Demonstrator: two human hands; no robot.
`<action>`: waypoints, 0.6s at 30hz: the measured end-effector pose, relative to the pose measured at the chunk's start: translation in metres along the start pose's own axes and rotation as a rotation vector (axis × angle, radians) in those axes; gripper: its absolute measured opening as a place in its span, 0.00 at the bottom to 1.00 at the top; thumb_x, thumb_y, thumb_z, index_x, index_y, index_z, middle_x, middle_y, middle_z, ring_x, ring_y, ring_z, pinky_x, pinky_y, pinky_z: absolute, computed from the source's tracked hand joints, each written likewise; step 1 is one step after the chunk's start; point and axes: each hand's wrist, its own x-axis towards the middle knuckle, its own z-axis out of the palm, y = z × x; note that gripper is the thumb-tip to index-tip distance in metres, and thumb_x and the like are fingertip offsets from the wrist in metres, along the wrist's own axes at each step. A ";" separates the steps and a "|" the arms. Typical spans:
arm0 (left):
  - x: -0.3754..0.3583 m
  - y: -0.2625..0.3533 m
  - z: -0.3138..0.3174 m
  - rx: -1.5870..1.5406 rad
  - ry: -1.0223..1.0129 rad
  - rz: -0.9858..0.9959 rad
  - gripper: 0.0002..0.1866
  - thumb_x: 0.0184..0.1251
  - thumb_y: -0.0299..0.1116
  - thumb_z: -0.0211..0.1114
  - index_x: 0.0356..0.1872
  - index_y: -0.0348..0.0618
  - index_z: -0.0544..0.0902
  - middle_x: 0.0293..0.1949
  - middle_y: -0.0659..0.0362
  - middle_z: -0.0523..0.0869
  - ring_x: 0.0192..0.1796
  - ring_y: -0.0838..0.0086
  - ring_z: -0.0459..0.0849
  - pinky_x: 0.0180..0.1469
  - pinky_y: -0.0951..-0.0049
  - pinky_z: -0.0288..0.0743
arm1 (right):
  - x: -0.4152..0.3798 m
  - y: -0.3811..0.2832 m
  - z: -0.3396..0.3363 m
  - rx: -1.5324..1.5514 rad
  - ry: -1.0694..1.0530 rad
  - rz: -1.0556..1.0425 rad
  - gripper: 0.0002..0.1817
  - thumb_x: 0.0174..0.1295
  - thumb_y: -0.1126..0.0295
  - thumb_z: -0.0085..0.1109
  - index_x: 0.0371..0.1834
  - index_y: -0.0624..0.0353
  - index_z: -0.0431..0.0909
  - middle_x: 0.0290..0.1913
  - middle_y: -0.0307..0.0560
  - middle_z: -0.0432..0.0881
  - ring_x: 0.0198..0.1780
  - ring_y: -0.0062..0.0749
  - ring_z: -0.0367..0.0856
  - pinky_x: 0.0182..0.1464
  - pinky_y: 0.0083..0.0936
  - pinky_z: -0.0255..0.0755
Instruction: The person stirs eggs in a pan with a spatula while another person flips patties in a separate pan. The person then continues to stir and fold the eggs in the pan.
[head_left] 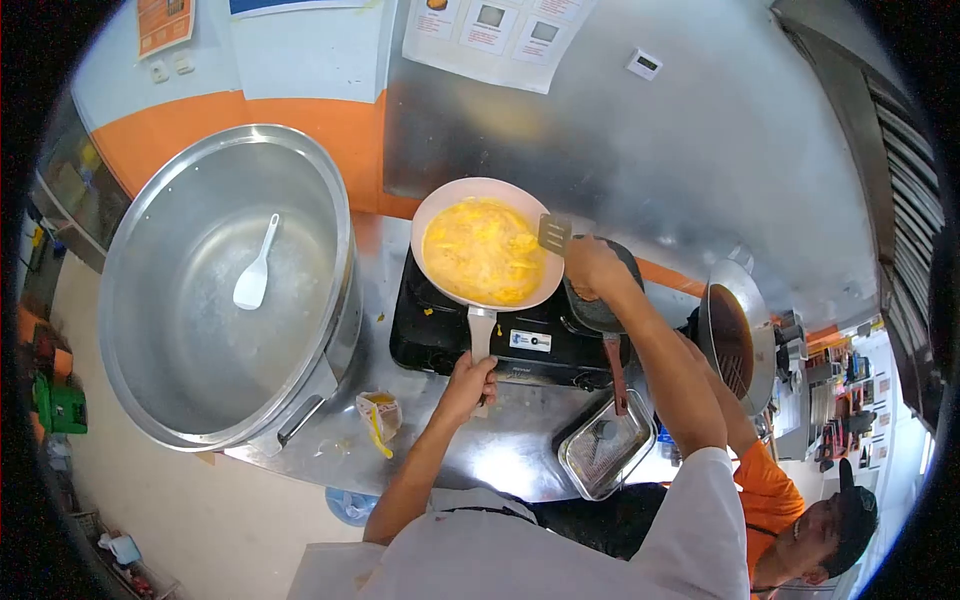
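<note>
My left hand [468, 387] is closed around the pale handle of a frying pan [427, 213], which sits on the left of a black gas stove [425, 340]. Yellow beaten egg [485, 250] spreads over the pan's inside, looking partly set. In the grip of my right hand [596, 268] is a slotted spatula [555, 234], its blade at the pan's right rim. Beneath that hand a dark square pan [600, 315] with a reddish-brown handle rests on the stove's right side, partly covered by my forearm. The spatula's handle is mostly hidden in my fingers.
A huge metal pot [215, 350] holding a white rice paddle [253, 279] stands left. An opened plastic packet [380, 415] lies near the front edge. A metal tray [607, 450] is front right. Beyond my right arm are a large wok [762, 345] and a co-worker [772, 495] in orange.
</note>
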 end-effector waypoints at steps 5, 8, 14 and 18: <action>-0.003 0.003 0.003 0.003 0.006 -0.006 0.08 0.69 0.33 0.57 0.38 0.48 0.65 0.22 0.66 0.68 0.18 0.83 0.65 0.18 0.77 0.63 | 0.043 -0.009 0.053 0.308 0.300 0.066 0.22 0.61 0.72 0.48 0.58 0.68 0.75 0.55 0.63 0.79 0.57 0.55 0.79 0.57 0.44 0.73; -0.003 0.001 0.002 -0.019 0.021 -0.016 0.08 0.69 0.33 0.57 0.38 0.48 0.66 0.22 0.66 0.68 0.18 0.83 0.65 0.18 0.77 0.62 | 0.067 -0.022 0.046 0.373 0.059 0.149 0.22 0.54 0.80 0.56 0.54 0.71 0.75 0.52 0.67 0.79 0.46 0.53 0.85 0.32 0.37 0.85; -0.004 0.006 0.006 -0.031 0.036 0.005 0.07 0.68 0.32 0.56 0.37 0.49 0.65 0.21 0.66 0.66 0.17 0.83 0.64 0.16 0.76 0.60 | 0.095 -0.021 0.052 0.365 0.043 0.222 0.20 0.61 0.75 0.46 0.57 0.70 0.73 0.55 0.66 0.78 0.47 0.54 0.84 0.35 0.40 0.85; 0.000 0.000 0.001 -0.063 0.011 -0.019 0.07 0.70 0.33 0.56 0.40 0.51 0.66 0.22 0.68 0.65 0.19 0.84 0.63 0.18 0.78 0.60 | 0.100 0.003 0.049 0.060 0.113 -0.078 0.18 0.62 0.73 0.45 0.51 0.69 0.78 0.52 0.67 0.80 0.48 0.59 0.83 0.46 0.45 0.81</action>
